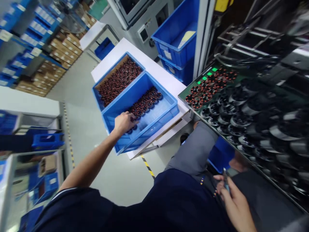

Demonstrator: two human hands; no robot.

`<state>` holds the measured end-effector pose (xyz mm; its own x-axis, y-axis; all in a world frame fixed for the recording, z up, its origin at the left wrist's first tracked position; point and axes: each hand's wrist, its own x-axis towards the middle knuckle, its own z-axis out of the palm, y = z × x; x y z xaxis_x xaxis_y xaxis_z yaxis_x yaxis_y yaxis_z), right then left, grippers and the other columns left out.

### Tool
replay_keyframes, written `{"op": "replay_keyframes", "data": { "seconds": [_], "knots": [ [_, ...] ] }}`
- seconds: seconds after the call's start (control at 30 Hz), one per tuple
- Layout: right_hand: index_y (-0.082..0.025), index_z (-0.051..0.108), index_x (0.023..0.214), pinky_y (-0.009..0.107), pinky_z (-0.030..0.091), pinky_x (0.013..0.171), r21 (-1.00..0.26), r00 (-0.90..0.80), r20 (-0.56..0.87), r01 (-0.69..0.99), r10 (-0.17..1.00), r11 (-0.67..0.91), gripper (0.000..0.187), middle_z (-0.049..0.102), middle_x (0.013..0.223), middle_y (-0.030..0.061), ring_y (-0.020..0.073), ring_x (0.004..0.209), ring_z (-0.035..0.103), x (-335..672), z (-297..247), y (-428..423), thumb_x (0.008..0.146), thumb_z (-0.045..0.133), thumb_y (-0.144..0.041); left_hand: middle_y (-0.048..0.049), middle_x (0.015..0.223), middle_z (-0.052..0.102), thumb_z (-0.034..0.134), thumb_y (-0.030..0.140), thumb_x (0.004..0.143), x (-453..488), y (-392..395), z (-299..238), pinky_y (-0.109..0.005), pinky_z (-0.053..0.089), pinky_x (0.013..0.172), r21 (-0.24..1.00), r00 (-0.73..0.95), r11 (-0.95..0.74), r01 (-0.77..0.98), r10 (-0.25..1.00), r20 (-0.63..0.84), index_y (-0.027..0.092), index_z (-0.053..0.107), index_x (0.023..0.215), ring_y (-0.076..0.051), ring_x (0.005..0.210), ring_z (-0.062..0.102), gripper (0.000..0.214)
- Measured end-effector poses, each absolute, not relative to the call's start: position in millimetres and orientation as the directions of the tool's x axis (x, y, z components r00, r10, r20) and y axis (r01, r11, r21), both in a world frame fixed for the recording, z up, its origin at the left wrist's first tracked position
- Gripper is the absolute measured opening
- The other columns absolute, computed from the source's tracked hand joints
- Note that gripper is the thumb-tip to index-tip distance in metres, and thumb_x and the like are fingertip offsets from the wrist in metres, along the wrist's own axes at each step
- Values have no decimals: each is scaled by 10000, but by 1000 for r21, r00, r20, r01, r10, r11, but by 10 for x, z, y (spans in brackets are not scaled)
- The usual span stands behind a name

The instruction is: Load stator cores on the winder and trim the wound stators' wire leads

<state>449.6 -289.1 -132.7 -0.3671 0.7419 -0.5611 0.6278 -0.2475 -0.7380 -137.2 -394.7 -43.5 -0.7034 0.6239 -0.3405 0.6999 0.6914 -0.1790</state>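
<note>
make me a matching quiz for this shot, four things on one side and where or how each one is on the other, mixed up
Things:
1 left hand
2 right hand
3 far bin
4 green tray

Place or state:
a holds a thin tool
b beside the black spools
c on the coils in the near bin
d packed full, lined with cardboard

Pairs: 1-c, 2-a, 3-d, 4-b
</note>
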Motion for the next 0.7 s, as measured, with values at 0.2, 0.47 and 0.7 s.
{"op": "replay_keyframes", "data": {
  "seconds": [0.2, 0.47, 0.7],
  "knots": [
    [-187, 884, 1188, 292, 623, 690, -806, -473, -438, 584, 765, -101, 582, 686, 760, 34, 211, 661, 692, 4142, -1023, -2967, 1061, 614, -687, -134, 1388, 735, 817, 496, 1082, -900, -2710, -225, -495, 574, 1216, 234, -309, 276, 932, 944, 117, 259, 897, 1308, -350, 1326, 673, 337],
    [-207, 850, 1203, 321, 672, 763, -817, -477, -352, 577, 805, -16, 549, 759, 837, 65, 230, 701, 739, 4299, -849, -3117, 1150, 582, -683, -229, 1588, 637, 821, 265, 1029, -313, -1426, -675, -650, 558, 1265, 150, -13, 29, 988, 995, -103, 212, 904, 1374, -461, 1520, 526, 360],
    [-177, 856, 1239, 353, 669, 831, -780, -356, -457, 602, 815, -174, 647, 744, 858, 74, 256, 788, 764, 4528, -1014, -3320, 1133, 540, -732, -194, 1563, 671, 825, 742, 989, -758, -1160, -728, -668, 426, 1412, 474, 23, -23, 880, 1000, 6, 203, 902, 1059, -403, 1504, 560, 549]
  ]
}}
